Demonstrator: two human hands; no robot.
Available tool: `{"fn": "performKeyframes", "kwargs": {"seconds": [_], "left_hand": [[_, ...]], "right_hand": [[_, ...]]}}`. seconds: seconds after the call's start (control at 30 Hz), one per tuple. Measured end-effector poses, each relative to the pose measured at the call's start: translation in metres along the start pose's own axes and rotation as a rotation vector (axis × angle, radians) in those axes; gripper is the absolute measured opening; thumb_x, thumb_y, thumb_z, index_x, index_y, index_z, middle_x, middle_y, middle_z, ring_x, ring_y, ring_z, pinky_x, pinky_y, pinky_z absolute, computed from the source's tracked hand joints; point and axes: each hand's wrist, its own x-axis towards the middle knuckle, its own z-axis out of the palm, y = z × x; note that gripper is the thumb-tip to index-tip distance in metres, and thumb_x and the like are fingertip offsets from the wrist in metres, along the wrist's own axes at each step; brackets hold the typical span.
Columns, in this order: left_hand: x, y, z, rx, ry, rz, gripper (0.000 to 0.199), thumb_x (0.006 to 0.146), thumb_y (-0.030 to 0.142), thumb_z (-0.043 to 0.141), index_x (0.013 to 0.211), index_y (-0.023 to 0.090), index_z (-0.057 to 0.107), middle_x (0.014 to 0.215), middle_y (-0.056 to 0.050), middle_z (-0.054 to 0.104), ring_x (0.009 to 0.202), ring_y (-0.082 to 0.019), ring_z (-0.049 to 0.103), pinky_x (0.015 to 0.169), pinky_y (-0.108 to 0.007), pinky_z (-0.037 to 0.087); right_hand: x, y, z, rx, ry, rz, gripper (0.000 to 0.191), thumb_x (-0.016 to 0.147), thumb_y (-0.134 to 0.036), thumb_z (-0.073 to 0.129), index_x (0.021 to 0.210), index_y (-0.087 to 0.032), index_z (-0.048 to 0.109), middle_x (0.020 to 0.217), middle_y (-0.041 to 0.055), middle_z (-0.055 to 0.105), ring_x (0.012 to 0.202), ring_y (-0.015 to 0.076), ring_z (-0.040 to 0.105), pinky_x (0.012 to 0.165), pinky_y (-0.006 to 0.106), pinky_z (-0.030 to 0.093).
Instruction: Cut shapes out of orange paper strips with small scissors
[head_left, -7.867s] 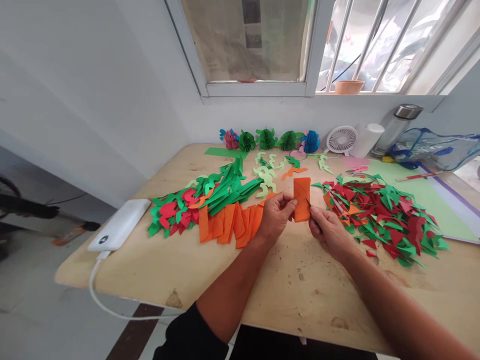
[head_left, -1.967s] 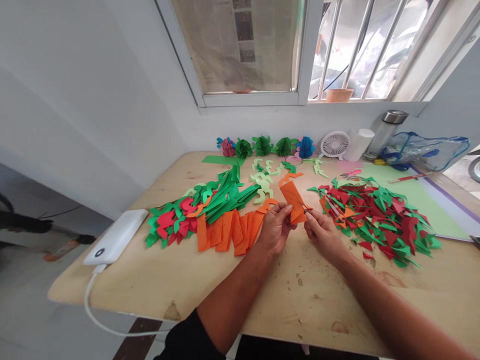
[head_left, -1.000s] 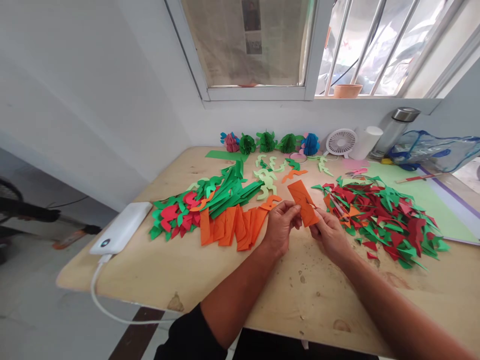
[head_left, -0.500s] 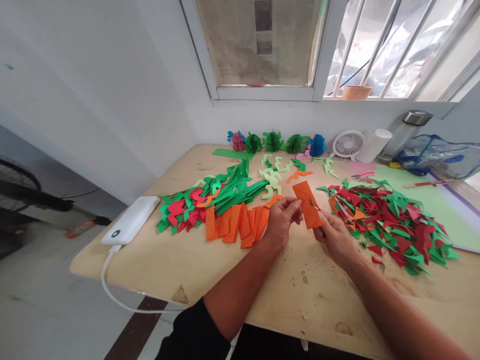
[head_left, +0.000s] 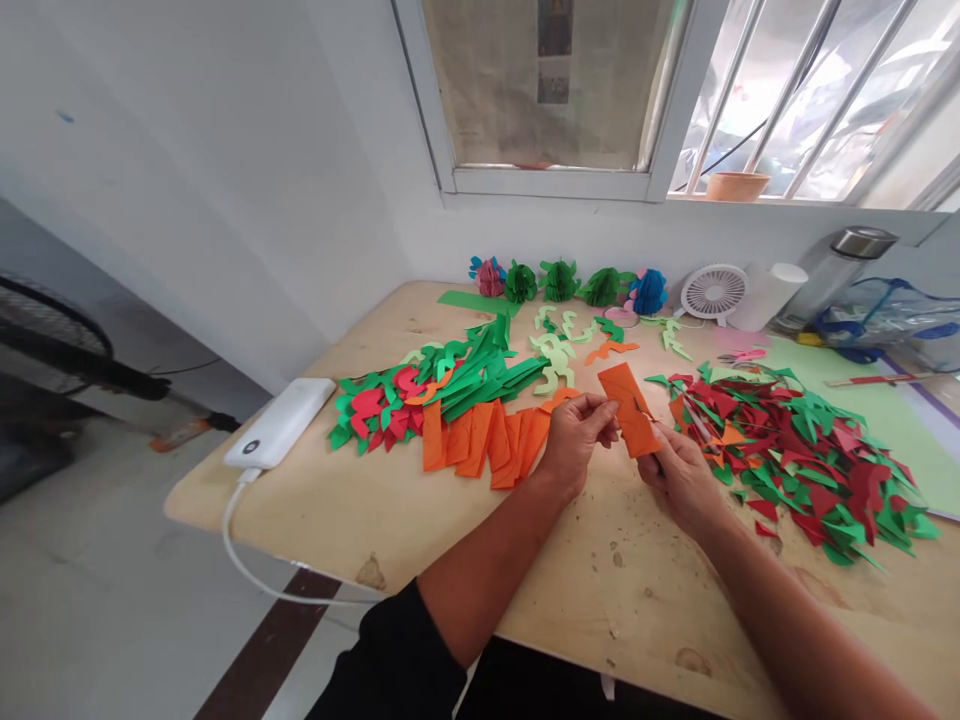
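Note:
My left hand pinches the left edge of a folded orange paper strip, held upright above the table. At the strip's right side my right hand is closed on small scissors; only dark, thin blades show against the paper, and the handles are hidden in the fingers. Left of my left hand lies a row of folded orange strips. Beyond them are green paper strips and cut red and green shapes. A heap of red and green paper scraps spreads right of my right hand.
A white power bank with a cable lies at the table's left edge. Honeycomb paper figures stand along the wall. At the back right are a small fan, a glass bottle and pink-handled scissors.
The view has shifted slightly, so the scene sits farther right. Both hands keep their hold on the orange strip and the scissors, with little visible movement.

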Motion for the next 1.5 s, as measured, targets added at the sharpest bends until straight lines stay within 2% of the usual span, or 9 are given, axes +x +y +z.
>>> {"fn": "performKeyframes", "kwargs": {"seconds": [0.27,0.73,1.5], "left_hand": [[0.0017,-0.0037,-0.0007,0.011,0.002,0.017,0.023,0.065,0.034,0.070,0.065,0.014,0.058,0.052,0.002,0.055,0.046,-0.006,0.048,0.048,-0.022,0.034],[0.0029,-0.0047,-0.0016,0.004,-0.005,0.000,0.027,0.064,0.038,0.072,0.066,0.014,0.058,0.053,0.002,0.056,0.046,-0.006,0.049,0.048,-0.022,0.035],[0.0041,-0.0033,-0.0028,-0.020,-0.034,-0.010,0.031,0.062,0.039,0.074,0.064,0.014,0.057,0.053,0.002,0.056,0.046,-0.006,0.049,0.047,-0.021,0.034]], "right_hand": [[-0.0015,-0.0038,0.0027,0.046,0.016,0.064,0.047,0.079,-0.054,0.062,0.057,-0.018,0.043,0.048,-0.0067,0.031,0.043,0.0050,0.022,0.041,0.023,0.014],[-0.0011,-0.0016,0.0020,0.028,0.031,0.071,0.046,0.079,-0.056,0.061,0.059,-0.018,0.045,0.048,-0.0070,0.031,0.043,0.0054,0.020,0.040,0.022,0.012],[-0.0015,-0.0060,0.0043,-0.016,0.017,0.020,0.048,0.078,-0.058,0.060,0.057,-0.019,0.042,0.049,-0.0065,0.031,0.042,0.0056,0.022,0.039,0.023,0.016]]}}
